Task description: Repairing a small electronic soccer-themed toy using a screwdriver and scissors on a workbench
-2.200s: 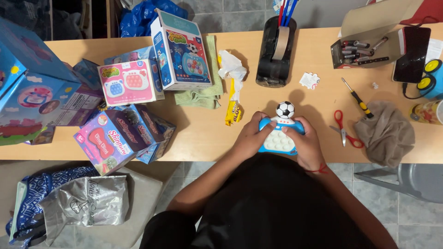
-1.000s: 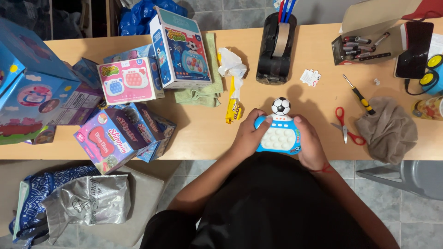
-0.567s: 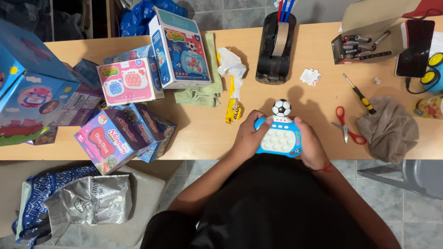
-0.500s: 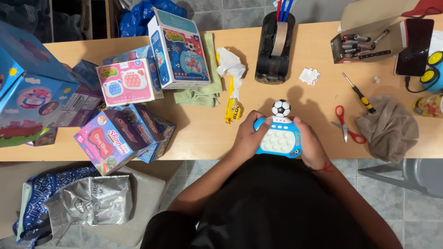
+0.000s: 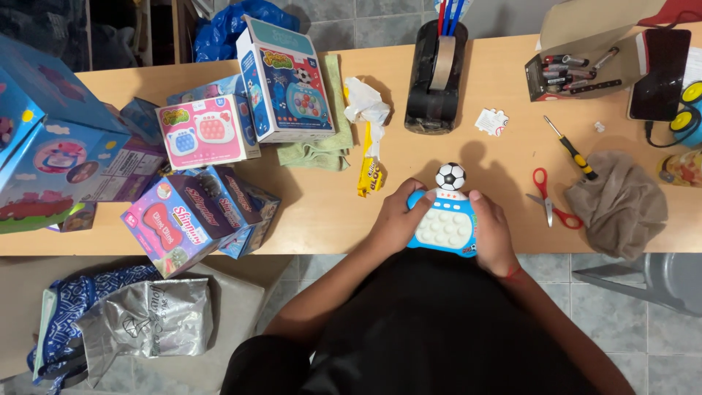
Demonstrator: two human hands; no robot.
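Left hand and right hand each clasp one side of the blue pop-button game console, at the bench front edge. Red scissors lie just right of it.

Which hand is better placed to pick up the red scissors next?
Right. The right hand grips the toy's side nearest the red scissors; the left hand is across the toy.

The toy console sits between the left hand and the right hand, at the near edge of the table. To the right of the right hand lie the scissors, then the screwdriver and the cloth. Beyond the hands stands the tape dispenser, and far to the left of the left hand the toy boxes are crowded together.
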